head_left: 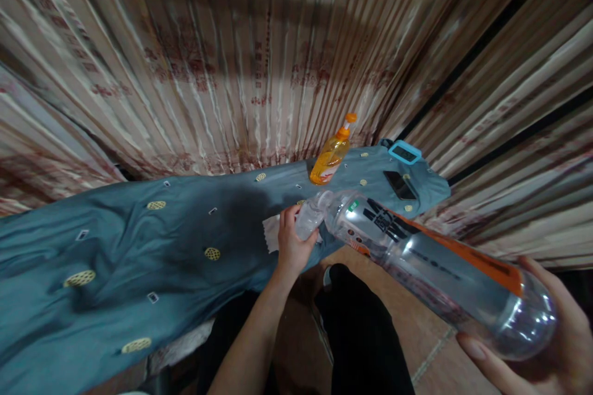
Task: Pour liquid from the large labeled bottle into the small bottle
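Observation:
My left hand (294, 244) is closed round a small clear bottle (311, 215), held tilted above the cloth-covered surface. My right hand (551, 345) grips the base of a large clear plastic bottle (445, 274) with an orange and black label. The large bottle is tipped on its side, its neck pointing left and meeting the mouth of the small one. Whether liquid runs between them cannot be made out. Beneath my left hand lies a whitish piece of paper or cloth (271, 234) with a jagged edge.
Behind the hands an orange spray bottle (330, 157) stands on the blue-green patterned cloth (185, 216). Farther right are a dark phone (399, 185) and a blue-framed device (404, 152). Pleated curtains (231, 74) hang behind and to the right. My legs (361, 327) are below, over a tiled floor (430, 333).

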Demonstrator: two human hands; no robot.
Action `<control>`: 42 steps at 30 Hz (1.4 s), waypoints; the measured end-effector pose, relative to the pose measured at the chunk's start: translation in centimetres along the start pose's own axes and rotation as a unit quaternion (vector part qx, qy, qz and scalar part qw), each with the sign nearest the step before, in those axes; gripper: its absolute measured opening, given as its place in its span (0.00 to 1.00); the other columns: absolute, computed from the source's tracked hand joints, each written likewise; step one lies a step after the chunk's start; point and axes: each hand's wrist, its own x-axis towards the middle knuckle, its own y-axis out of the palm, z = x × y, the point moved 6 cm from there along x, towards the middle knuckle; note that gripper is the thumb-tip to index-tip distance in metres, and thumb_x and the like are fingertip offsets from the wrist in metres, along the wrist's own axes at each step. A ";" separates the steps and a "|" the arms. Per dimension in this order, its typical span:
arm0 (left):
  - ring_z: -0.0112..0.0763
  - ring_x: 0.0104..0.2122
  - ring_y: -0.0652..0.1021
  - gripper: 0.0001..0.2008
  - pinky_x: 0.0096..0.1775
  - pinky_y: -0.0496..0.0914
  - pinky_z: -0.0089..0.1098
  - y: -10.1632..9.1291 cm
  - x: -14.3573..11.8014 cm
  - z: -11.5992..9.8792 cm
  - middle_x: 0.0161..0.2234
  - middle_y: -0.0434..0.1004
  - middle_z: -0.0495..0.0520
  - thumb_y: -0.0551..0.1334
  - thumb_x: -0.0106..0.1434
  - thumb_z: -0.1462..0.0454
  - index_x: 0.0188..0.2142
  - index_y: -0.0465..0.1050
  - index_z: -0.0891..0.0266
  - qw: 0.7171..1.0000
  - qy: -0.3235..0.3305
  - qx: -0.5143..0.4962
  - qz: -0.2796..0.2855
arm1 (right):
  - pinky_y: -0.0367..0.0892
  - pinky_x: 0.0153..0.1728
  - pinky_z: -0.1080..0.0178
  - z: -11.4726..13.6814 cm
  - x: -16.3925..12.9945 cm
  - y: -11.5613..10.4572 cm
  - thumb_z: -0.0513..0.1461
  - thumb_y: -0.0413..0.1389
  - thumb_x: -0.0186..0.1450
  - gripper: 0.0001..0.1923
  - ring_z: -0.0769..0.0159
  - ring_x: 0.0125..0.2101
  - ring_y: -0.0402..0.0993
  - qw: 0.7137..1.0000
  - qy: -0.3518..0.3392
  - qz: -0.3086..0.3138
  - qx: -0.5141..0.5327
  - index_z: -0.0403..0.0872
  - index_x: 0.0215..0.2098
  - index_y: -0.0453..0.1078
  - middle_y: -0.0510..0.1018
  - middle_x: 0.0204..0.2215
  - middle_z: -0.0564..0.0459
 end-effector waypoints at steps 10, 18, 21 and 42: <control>0.40 0.49 0.79 0.29 0.52 0.74 0.40 -0.1 0.0 0.0 0.48 0.75 0.52 0.69 0.51 0.76 0.51 0.69 0.55 1.000 -0.002 -0.007 0.000 | 0.48 0.69 0.25 0.0 0.1 0.0 0.55 0.73 0.52 0.50 0.35 0.70 0.57 1.000 0.002 0.001 -0.013 0.66 0.70 0.62 0.65 0.69 0.58; 0.40 0.50 0.79 0.29 0.53 0.74 0.40 0.0 -0.1 0.2 0.48 0.75 0.52 0.69 0.51 0.75 0.51 0.69 0.56 1.000 -0.004 -0.005 0.001 | 0.46 0.64 0.18 -1.3 0.5 -0.8 0.50 0.74 0.51 0.53 0.30 0.66 0.60 0.998 -0.053 0.022 -0.030 0.64 0.71 0.61 0.66 0.69 0.53; 0.40 0.50 0.79 0.29 0.53 0.74 0.40 0.0 -0.1 0.1 0.48 0.75 0.52 0.69 0.51 0.75 0.51 0.69 0.55 1.000 -0.003 -0.002 -0.001 | 0.48 0.64 0.19 -0.7 0.4 -0.7 0.50 0.73 0.52 0.51 0.31 0.67 0.60 0.998 -0.047 0.016 -0.027 0.64 0.71 0.62 0.67 0.69 0.54; 0.41 0.50 0.78 0.28 0.53 0.74 0.41 0.0 -0.1 0.2 0.48 0.75 0.52 0.70 0.52 0.74 0.51 0.69 0.55 1.000 0.001 0.001 0.002 | 0.50 0.68 0.25 -0.3 0.7 -0.7 0.50 0.75 0.45 0.56 0.30 0.69 0.58 0.996 -0.077 0.017 -0.046 0.67 0.70 0.63 0.67 0.69 0.53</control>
